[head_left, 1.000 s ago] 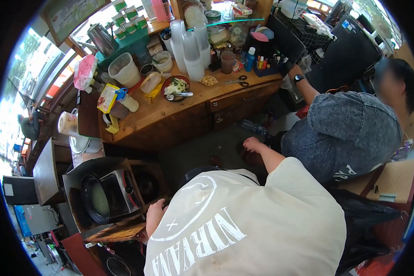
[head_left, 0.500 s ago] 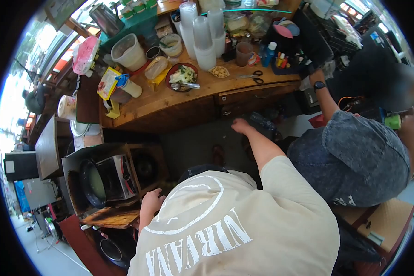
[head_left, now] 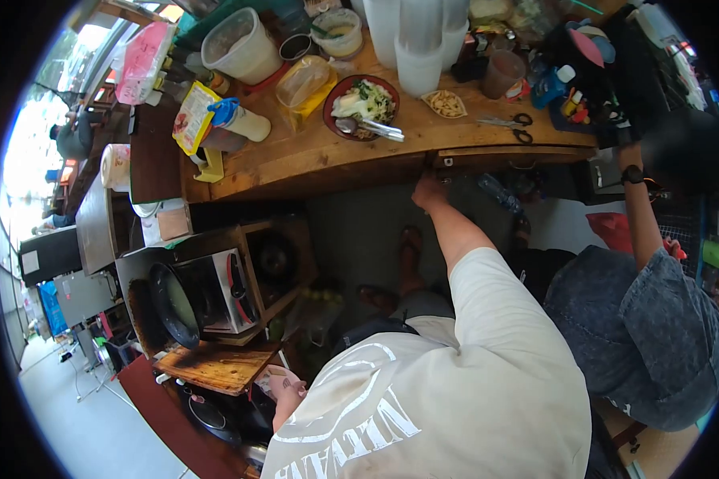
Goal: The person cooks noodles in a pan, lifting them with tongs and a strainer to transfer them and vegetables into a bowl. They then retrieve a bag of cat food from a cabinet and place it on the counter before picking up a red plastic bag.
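My right hand [head_left: 430,191] reaches the front of the wooden counter [head_left: 311,172], beside the drawer front [head_left: 495,160]; its fingertips are hidden in shadow. Low on the left, beside the scorched board [head_left: 220,366], my left hand [head_left: 286,386] is closed at a pale pink object [head_left: 273,375] that I cannot make out. On the counter above my right hand sits a dark red bowl of food [head_left: 365,105], with a spoon and tongs across its rim. A small tray of snacks [head_left: 444,104] and black-handled scissors [head_left: 521,128] lie to its right.
A co-worker's arm [head_left: 643,211] reaches the counter's right end. Stacked plastic cups [head_left: 419,64], a squeeze bottle [head_left: 244,121] and a plastic tub [head_left: 240,48] stand on the counter. A pan [head_left: 174,306] leans by a stove [head_left: 230,291] at left. A bottle [head_left: 499,193] lies below the counter.
The view has shifted, and the counter looks closer. My right hand has moved up to the counter front. My left hand has moved down to the pink object.
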Action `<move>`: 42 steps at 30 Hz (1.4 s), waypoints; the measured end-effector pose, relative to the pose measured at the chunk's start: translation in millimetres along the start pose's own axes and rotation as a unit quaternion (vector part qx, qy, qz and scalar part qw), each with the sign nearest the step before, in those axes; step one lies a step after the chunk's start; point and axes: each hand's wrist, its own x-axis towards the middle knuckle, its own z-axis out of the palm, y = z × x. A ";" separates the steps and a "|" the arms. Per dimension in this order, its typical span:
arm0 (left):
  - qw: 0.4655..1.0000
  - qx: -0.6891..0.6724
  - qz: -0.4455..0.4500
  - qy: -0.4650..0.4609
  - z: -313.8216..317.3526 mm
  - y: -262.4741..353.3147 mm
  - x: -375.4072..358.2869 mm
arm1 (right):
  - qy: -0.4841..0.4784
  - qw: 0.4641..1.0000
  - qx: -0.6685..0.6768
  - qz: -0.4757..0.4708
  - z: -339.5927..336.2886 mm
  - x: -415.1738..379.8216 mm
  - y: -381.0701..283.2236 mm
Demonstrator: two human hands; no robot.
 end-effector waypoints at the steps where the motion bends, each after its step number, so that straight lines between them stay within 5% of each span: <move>1: 0.999 -0.028 -0.018 -0.006 3.1 -3.4 -1.3 | 0.016 0.999 -0.021 0.036 -10.6 -8.9 -6.5; 8: 0.993 -0.110 -0.042 0.014 -4.4 0.8 1.9 | -0.101 0.966 -0.231 0.055 -7.8 -13.1 -4.5; 11: 0.992 -0.108 -0.033 0.046 -16.6 17.0 1.0 | -0.103 0.969 -0.220 -0.035 9.3 4.2 10.6; 14: 0.994 -0.099 -0.020 0.046 -11.4 11.1 2.8 | -0.039 0.983 -0.145 0.105 -7.7 9.2 5.2; 20: 0.995 -0.089 -0.054 -0.001 -25.9 46.0 -4.8 | -0.029 0.992 0.025 0.120 -9.1 39.9 36.4; 22: 0.996 -0.080 -0.044 -0.003 -25.9 41.4 0.6 | 0.046 0.993 0.038 0.102 -1.8 38.0 43.8; 28: 0.998 -0.058 -0.023 0.009 -16.8 20.4 20.9 | -0.010 1.000 -0.018 0.019 -9.2 14.3 30.6; 32: 1.000 -0.010 -0.010 0.018 -20.2 30.6 32.6 | 0.013 0.992 0.122 0.001 65.5 16.4 11.4; 35: 1.000 -0.029 -0.007 0.008 -23.2 42.9 37.2 | 0.027 0.984 0.178 -0.002 59.3 -4.5 -4.0; 41: 1.000 -0.021 0.017 0.014 -19.4 41.3 44.0 | 0.111 0.981 0.129 -0.090 87.7 -8.4 16.9; 42: 1.000 -0.013 0.015 0.012 -17.9 38.7 43.8 | 0.060 0.988 0.102 -0.095 95.4 -19.4 16.7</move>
